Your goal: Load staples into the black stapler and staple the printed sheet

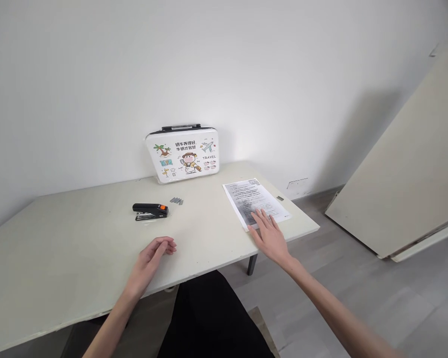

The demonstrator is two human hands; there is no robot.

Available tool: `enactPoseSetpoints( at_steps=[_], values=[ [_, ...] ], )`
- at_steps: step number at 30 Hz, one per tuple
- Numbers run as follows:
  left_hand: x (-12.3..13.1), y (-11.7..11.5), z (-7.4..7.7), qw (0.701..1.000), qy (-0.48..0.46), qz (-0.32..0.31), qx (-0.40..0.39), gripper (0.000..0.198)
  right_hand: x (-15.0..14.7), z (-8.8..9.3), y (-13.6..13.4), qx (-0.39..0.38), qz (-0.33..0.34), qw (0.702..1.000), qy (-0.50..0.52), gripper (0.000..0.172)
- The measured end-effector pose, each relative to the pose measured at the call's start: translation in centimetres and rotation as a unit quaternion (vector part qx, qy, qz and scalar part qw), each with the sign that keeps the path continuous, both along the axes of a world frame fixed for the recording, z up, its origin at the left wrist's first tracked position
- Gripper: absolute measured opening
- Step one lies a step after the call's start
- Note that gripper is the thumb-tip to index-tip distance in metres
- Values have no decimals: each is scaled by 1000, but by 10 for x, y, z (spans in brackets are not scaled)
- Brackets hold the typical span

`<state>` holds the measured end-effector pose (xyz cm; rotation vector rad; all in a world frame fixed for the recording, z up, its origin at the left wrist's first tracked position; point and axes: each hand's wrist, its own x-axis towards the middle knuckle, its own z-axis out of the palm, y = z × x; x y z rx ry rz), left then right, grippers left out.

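Observation:
My right hand (pixel 269 234) lies with its fingers spread over the near edge of a printed paper (pixel 246 196) at the table's right end. My left hand (pixel 155 254) rests near the table's front edge, fingers curled together with nothing visible in them. Just beyond it lies a black stapler (pixel 150 211) with an orange patch. Several grey staple strips (pixel 176 201) are beside the stapler, to its right. Another small staple strip (pixel 280 198) sits to the right of the paper.
A white case (pixel 184 155) with cartoon travel pictures and a black handle leans against the wall at the back of the white table (pixel 67 248). To the right, a large pale panel (pixel 399 164) stands tilted over the grey floor.

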<state>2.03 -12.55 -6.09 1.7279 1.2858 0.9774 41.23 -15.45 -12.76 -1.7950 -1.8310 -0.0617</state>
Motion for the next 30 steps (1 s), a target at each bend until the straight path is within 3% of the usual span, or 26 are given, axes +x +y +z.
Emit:
enactPoseSetpoints(
  at_steps=[4,6,8,10,12,16,19,22,25,30],
  values=[
    [-6,27,11,980,140,47,135,39,-25,1,-3,26,50,998,6,59],
    [-15,55,21,938,222,99,249,38,-36,2,-5,42,69,997,13,55],
    [-27,87,34,898,291,116,310,44,-47,4,-7,54,89,994,26,54],
    [-40,118,45,879,353,106,301,52,-55,6,-10,59,115,991,43,54],
    [-53,144,53,875,415,62,242,55,-61,8,-12,58,139,986,64,55],
    [-72,170,61,887,448,5,113,57,-65,11,-15,45,165,979,114,55],
    [-74,165,63,910,404,5,92,59,-64,15,-17,26,171,973,153,53],
    [-60,140,61,928,351,3,123,59,-63,19,-21,-6,166,963,212,49],
    [-28,100,51,938,308,-23,158,54,-63,24,-22,-20,158,944,288,45],
    [41,41,29,956,236,-83,152,40,-67,37,-12,-51,145,911,383,42]
  ],
)
